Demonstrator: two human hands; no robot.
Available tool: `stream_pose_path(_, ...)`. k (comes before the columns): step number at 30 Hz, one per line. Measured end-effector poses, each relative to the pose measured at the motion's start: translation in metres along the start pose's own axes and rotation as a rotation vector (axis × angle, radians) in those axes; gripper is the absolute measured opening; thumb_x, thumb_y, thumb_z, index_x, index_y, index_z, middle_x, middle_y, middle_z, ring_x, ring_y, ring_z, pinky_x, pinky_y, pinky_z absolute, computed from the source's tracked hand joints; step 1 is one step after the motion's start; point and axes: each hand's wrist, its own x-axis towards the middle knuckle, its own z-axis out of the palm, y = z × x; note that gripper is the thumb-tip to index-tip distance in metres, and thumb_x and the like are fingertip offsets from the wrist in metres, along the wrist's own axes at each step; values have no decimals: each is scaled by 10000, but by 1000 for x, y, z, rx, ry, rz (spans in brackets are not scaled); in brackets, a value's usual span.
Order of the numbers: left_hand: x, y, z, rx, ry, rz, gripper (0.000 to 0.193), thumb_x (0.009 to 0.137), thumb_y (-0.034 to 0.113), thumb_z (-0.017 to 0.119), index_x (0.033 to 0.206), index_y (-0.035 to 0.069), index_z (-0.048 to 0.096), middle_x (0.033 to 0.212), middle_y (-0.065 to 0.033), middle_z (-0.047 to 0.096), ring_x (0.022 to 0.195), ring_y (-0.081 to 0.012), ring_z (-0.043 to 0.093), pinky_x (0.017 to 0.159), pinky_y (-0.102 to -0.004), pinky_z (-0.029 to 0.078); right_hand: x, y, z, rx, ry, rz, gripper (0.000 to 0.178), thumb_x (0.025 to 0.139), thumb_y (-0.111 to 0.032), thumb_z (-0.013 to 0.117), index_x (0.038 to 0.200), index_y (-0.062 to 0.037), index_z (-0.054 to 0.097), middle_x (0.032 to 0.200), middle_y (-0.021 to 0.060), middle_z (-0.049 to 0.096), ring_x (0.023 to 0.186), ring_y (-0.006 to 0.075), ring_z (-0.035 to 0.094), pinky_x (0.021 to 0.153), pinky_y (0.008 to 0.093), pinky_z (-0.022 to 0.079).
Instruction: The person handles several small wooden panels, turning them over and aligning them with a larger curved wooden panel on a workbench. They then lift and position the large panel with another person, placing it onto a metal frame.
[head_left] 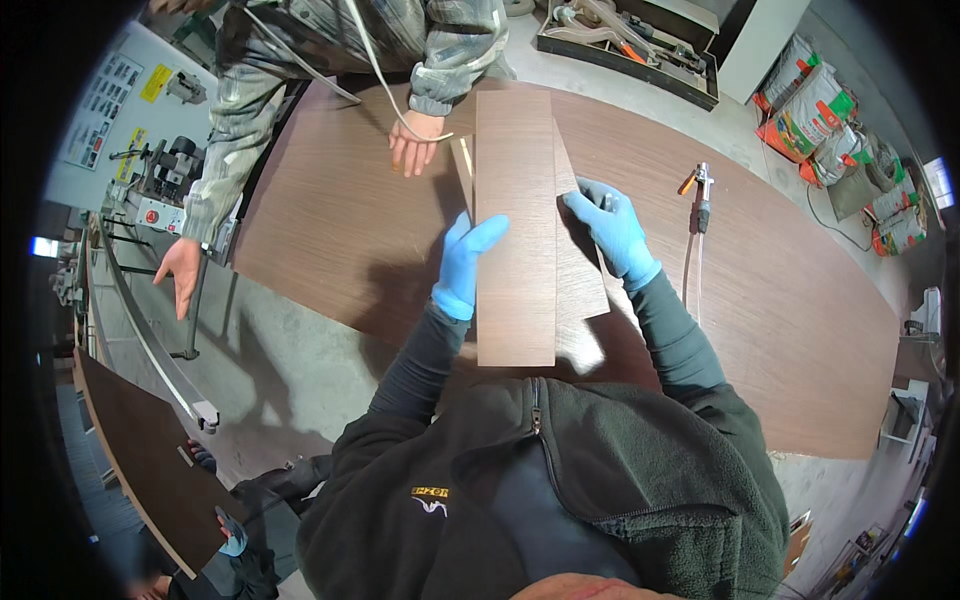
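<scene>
Above a broad brown wood-grain table [790, 330], a long rectangular brown wooden panel [516, 230] is held across an angled grey-brown wooden panel [580, 275]. The upper panel's left edge is clasped by the half-closed, blue-gloved left hand [462, 262]; the lower's right edge is gripped by the blue-gloved right hand [618, 235], fingers curled.

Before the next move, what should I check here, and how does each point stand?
1. Left hand on the front board: ok, thumb over its left edge.
2. Right hand on the rear board: ok, at its right edge.
3. Boards lined up: not ok, the rear one sits askew.
4. Co-worker's hand well away from the boards: not ok, close to their upper left.
5. Air gun apart from both hands: ok, lying on the table.
6. Front board's hidden face: cannot tell.
</scene>
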Motion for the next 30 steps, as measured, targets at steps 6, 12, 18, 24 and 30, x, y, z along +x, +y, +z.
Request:
stream_pose_path(6, 45, -51, 14, -123, 133, 9, 356, 955, 136, 722, 1278, -3, 666, 1134, -93, 716, 1004, -184, 686, 908, -335, 570, -3, 52, -36, -102, -65, 33, 561, 1040, -319, 669, 1426, 77, 569, 1266, 103, 685, 1118, 138, 615, 987, 283, 495)
stream_pose_path(12, 100, -83, 23, -260, 191, 45, 381, 917, 115, 775, 1268, 19, 661, 1146, -73, 706, 1016, -206, 687, 893, -373, 581, 1, 91, -74, -344, 127, 136, 820, 977, -386, 740, 1517, 138, 415, 1473, 269, 563, 1360, 273, 548, 1128, 359, 436)
stream_pose_path(18, 150, -101, 51, -269, 281, 96, 437, 903, 168, 795, 1285, 26, 641, 1195, -97, 701, 1042, -257, 692, 930, -424, 581, 6, 90, -90, -359, 320, -66, 820, 946, -384, 754, 1520, 108, 436, 1508, 277, 538, 1392, 323, 539, 1154, 388, 426)
stream_pose_path(24, 193, -108, 86, -328, 508, 24, 680, 883, 176, 824, 1462, 33, 495, 1375, -145, 601, 1201, -321, 623, 991, -491, 561, 1, 78, -85, -698, 447, -339, 744, 838, -327, 816, 1414, 33, 511, 1471, 295, 510, 1316, 404, 551, 1070, 483, 466)
stream_pose_path(30, 206, -114, 94, -273, 502, 26, 875, 853, 200, 860, 1563, 45, 372, 1462, -174, 524, 1254, -351, 584, 988, -522, 557, 10, 76, -91, -1163, 505, -502, 851, 773, -480, 836, 1404, 3, 533, 1477, 278, 510, 1344, 456, 498, 1093, 504, 419)
